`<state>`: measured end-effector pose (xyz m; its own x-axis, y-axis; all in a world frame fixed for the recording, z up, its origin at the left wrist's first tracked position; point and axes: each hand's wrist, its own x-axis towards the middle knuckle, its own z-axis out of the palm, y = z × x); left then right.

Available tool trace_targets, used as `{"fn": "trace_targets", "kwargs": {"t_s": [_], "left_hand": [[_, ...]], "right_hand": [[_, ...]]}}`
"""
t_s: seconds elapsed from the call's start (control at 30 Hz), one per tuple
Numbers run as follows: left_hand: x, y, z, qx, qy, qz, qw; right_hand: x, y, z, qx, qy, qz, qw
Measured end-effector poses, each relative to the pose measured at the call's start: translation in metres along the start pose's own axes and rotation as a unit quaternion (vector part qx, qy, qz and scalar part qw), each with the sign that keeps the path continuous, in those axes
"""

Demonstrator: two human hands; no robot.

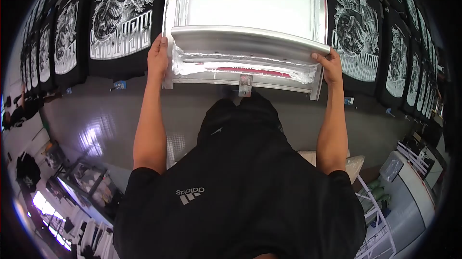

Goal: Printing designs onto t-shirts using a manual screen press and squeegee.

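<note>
A silkscreen printing frame [168,78] with metal sides lies in front of me, its mesh [250,4] white in the far part. Across it rests a wide metal squeegee [240,41], tilted so that its right end is nearer me. White ink [183,69] is smeared along the near end, with a strip of red showing through. My left hand [158,58] is closed on the left side of the frame, next to the squeegee's left end. My right hand [331,66] grips the squeegee's right end, thumb on its near face; its other fingers are partly hidden.
Black shirts with white prints lie in rows to the left [120,18] and right [358,28]. A metal clamp [245,86] sits at the frame's near edge. Grey floor [106,114] lies below. A white rack [373,206] stands at lower right; another person [21,112] is far left.
</note>
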<state>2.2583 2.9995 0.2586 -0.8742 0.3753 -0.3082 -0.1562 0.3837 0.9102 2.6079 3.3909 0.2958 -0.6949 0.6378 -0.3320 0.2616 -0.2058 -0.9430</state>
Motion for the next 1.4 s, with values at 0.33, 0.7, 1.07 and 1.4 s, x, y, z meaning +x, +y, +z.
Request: {"fn": "trace_targets", "kwargs": {"t_s": [0.33, 0.7, 1.07, 1.4], "left_hand": [[0.005, -0.014, -0.008, -0.038, 0.013, 0.007, 0.999], [-0.027, 0.059, -0.019, 0.176, -0.005, 0.205, 0.963], [0.054, 0.19, 0.038, 0.462, -0.274, 0.345, 0.77], [0.301, 0.217, 0.124, 0.451, -0.055, 0.501, 0.737]], "right_hand": [[0.002, 0.0, 0.007, 0.023, -0.006, -0.014, 1.0], [-0.043, -0.064, 0.031, -0.524, -0.09, -0.019, 0.847], [0.036, -0.112, 0.039, -0.572, -0.119, -0.096, 0.806], [0.336, -0.157, 0.035, -0.66, 0.019, -0.332, 0.674]]}}
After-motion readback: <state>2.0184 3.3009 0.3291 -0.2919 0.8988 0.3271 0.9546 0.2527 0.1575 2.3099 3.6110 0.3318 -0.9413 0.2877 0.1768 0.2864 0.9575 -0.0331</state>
